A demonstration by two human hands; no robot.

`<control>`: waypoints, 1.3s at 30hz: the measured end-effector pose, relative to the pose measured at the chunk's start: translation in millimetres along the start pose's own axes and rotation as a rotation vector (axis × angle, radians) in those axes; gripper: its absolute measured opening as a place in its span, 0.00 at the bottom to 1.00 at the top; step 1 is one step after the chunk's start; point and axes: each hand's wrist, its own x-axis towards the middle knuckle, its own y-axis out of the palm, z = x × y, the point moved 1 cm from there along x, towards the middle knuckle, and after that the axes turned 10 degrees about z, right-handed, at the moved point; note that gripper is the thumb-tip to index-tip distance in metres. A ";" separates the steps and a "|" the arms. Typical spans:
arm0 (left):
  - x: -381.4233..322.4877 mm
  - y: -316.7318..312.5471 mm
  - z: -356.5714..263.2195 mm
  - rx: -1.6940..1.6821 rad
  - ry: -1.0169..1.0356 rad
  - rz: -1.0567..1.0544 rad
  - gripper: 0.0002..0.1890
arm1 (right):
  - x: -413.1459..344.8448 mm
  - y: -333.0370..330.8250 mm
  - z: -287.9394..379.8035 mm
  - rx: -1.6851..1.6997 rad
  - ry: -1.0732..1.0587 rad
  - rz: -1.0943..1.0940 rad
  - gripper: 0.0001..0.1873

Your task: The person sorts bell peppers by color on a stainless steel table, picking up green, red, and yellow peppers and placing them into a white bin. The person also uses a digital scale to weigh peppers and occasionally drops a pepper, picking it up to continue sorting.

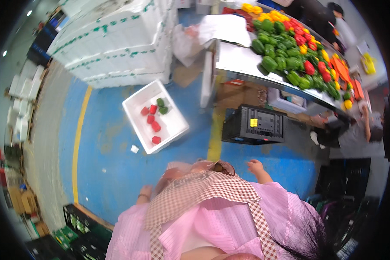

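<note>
My right hand [255, 167] hangs at my side above the blue floor, fingers loosely curled and apart, with nothing in it. Low on the other side, my left hand [146, 190] is blurred; its fingers cannot be made out, and no object shows in it. On the floor before me is a white foam box [178, 130], its top uncovered. Several red bell peppers [155, 126] and a few green bell peppers [160, 102] lie inside it. Neither hand touches the box. A checked apron [211, 185] covers my front.
Stacked white foam boxes [117, 48] stand beyond the box. At the right, a metal table [237, 60] bears heaped green bell peppers [279, 48], with red and yellow ones among them. A black plastic crate [263, 125] sits before it. Co-workers [360, 130] are along the table's far end.
</note>
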 end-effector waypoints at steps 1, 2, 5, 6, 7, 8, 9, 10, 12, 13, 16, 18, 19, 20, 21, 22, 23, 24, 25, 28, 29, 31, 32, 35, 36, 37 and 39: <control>15.8 -15.8 0.5 -0.231 -0.099 0.004 0.20 | -5.8 -4.6 -13.9 -0.035 -0.010 -0.066 0.24; 37.0 -28.5 0.6 -0.458 -0.162 -0.037 0.20 | -13.4 -9.0 -26.3 -0.076 0.061 -0.171 0.24; 88.1 -67.7 29.6 -0.529 -0.105 -0.105 0.22 | -72.5 -4.1 -78.1 0.206 0.109 -0.174 0.22; 96.6 -74.6 36.1 -0.489 -0.089 -0.072 0.24 | -90.9 7.3 -92.8 0.237 0.146 -0.211 0.21; 102.3 -83.8 40.2 -0.481 -0.096 -0.075 0.25 | -109.4 18.2 -107.2 0.293 0.163 -0.232 0.20; 112.1 -99.0 37.0 -0.511 -0.152 -0.047 0.25 | -121.6 30.2 -117.5 0.363 0.166 -0.246 0.20; 118.6 -115.1 28.4 -0.384 -0.130 -0.001 0.25 | -132.2 39.7 -127.7 0.302 0.171 -0.224 0.18; 123.9 -133.8 17.5 -0.254 -0.105 0.039 0.24 | -149.9 52.6 -144.8 0.257 0.176 -0.205 0.17; 129.3 -166.7 -9.8 0.184 0.070 0.064 0.23 | -178.6 73.6 -180.5 0.164 0.181 -0.179 0.15; 133.9 -174.6 -27.5 0.237 0.091 0.095 0.23 | -185.0 80.5 -196.7 0.156 0.188 -0.176 0.15; 158.1 -190.8 -88.2 0.115 0.112 0.133 0.23 | -191.9 92.2 -244.4 0.180 0.207 -0.193 0.15; 176.9 -195.4 -134.7 0.278 0.189 0.139 0.24 | -184.8 89.0 -274.6 0.232 0.215 -0.223 0.14; 187.5 -193.5 -162.4 0.124 0.161 0.136 0.24 | -182.1 83.7 -292.2 0.264 0.223 -0.241 0.14; 196.2 -192.0 -191.8 -0.035 0.136 0.126 0.25 | -181.9 76.4 -311.7 0.302 0.235 -0.266 0.14; 201.2 -191.4 -224.3 -0.191 0.114 0.110 0.25 | -180.7 68.5 -329.8 0.345 0.248 -0.291 0.14; 209.7 -187.9 -268.3 -0.232 0.071 0.121 0.25 | -179.9 58.5 -347.7 0.387 0.264 -0.315 0.14; 205.6 -174.0 -306.8 -0.274 0.018 0.141 0.26 | -182.6 47.0 -367.1 0.428 0.280 -0.342 0.13; 196.7 -158.9 -348.5 -0.244 0.036 0.141 0.26 | -182.8 32.2 -382.8 0.482 0.299 -0.375 0.13; 191.9 -148.2 -401.3 -0.219 0.068 0.131 0.27 | -184.1 16.4 -396.0 0.529 0.309 -0.410 0.13; 156.9 -111.0 -543.4 -0.045 0.263 0.157 0.29 | -193.9 -29.4 -430.8 0.694 0.358 -0.496 0.13; 143.5 -103.1 -583.3 0.070 0.375 0.167 0.30 | -196.2 -45.6 -439.6 0.759 0.376 -0.518 0.12; 123.9 -95.3 -652.0 0.054 0.442 0.289 0.31 | -201.3 -76.0 -453.1 0.889 0.401 -0.571 0.12; 120.1 -100.4 -681.5 0.102 0.487 0.248 0.30 | -200.4 -90.6 -457.1 0.939 0.406 -0.595 0.12; 125.8 -124.4 -751.2 0.076 0.607 0.181 0.28 | -186.5 -125.5 -460.1 1.039 0.397 -0.633 0.12; 133.9 -135.3 -773.9 -0.034 0.651 0.153 0.28 | -175.4 -134.0 -456.6 1.044 0.393 -0.624 0.11; 143.6 -146.0 -795.3 -0.137 0.643 0.128 0.28 | -166.7 -142.8 -454.2 1.064 0.392 -0.635 0.12; 167.6 -170.0 -835.0 -0.404 0.616 0.126 0.28 | -143.2 -157.7 -443.4 0.957 0.367 -0.579 0.12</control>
